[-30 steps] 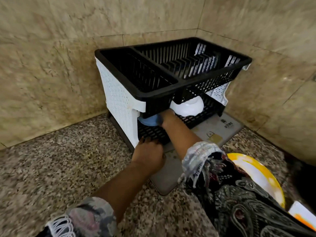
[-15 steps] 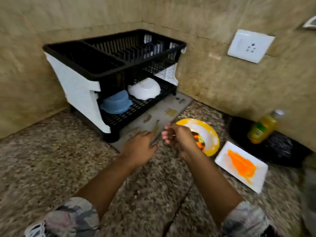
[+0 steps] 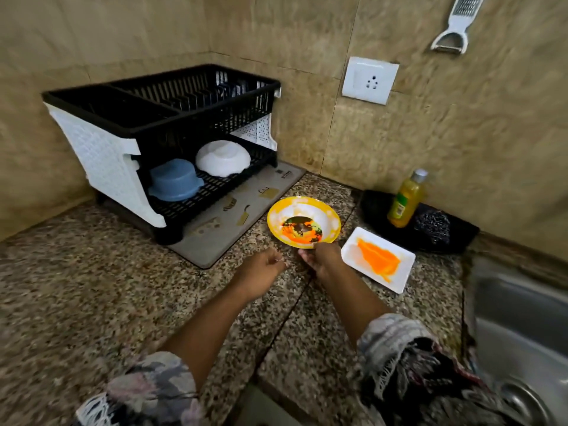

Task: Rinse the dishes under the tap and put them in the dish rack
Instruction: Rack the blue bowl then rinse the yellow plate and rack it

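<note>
A black and white two-tier dish rack [image 3: 104, 155] stands in the corner. On its lower shelf a blue bowl [image 3: 175, 183] and a white bowl [image 3: 222, 158] lie upside down. A yellow-rimmed plate [image 3: 302, 222] smeared with orange food sits on the counter, and my right hand [image 3: 322, 256] pinches its near rim. A white rectangular plate [image 3: 378, 259] with an orange smear lies to its right. My left hand [image 3: 262, 269] hovers over the counter, fingers loosely curled, holding nothing. The steel sink [image 3: 522, 327] is at the right; the tap is out of view.
A grey drying mat [image 3: 227, 222] lies under the rack. A yellow soap bottle [image 3: 405, 201] and a dark scrubber [image 3: 431, 226] rest on a black tray by the wall. A socket [image 3: 368, 79] and a hanging peeler [image 3: 455, 23] are on the wall.
My right hand left the blue bowl in the lower rack, pulled back and took the yellow plate's rim. My left hand came off the rack. The view swung right toward the sink.
</note>
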